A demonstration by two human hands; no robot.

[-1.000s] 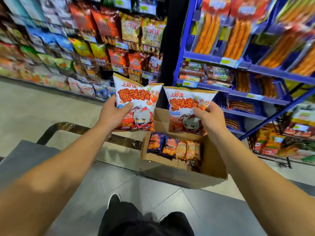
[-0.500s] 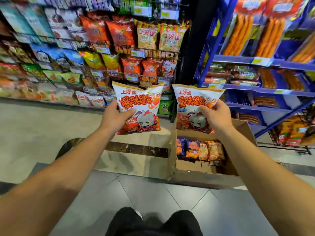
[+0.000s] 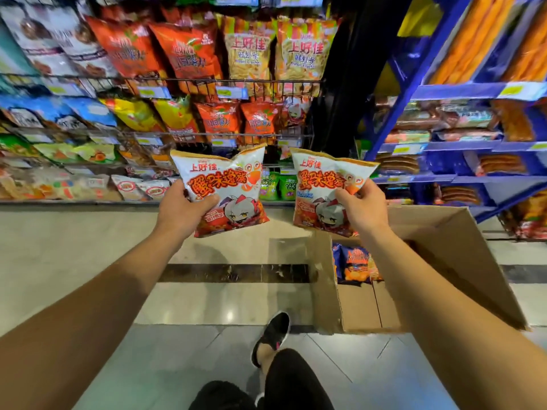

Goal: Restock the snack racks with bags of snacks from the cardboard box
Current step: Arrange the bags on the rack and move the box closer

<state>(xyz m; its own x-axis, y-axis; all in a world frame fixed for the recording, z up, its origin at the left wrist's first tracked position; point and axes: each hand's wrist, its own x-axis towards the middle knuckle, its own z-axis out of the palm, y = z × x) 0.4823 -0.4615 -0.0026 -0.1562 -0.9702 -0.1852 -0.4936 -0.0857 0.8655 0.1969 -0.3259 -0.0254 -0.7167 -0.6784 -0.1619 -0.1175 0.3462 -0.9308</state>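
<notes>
Bag held by the left hand (image 3: 180, 213): the left snack bag (image 3: 224, 190) is white in its upper part above the fingers, with orange-red characters and an orange crab emblem. Below the thumb it turns orange-red and carries a grey-haired cartoon figure with a red bow.

Bag held by the right hand (image 3: 362, 211): the right snack bag (image 3: 324, 192) repeats the same white, orange-red and cartoon print.

Cardboard box (image 3: 461, 261): plain brown. The packets inside (image 3: 350, 263), below the right wrist, are dark blue with orange print.

Wire rack (image 3: 266, 84): black.

Shelving (image 3: 461, 91): blue, with yellow price tags.

Shoe (image 3: 270, 335): black with a pink mark.
</notes>
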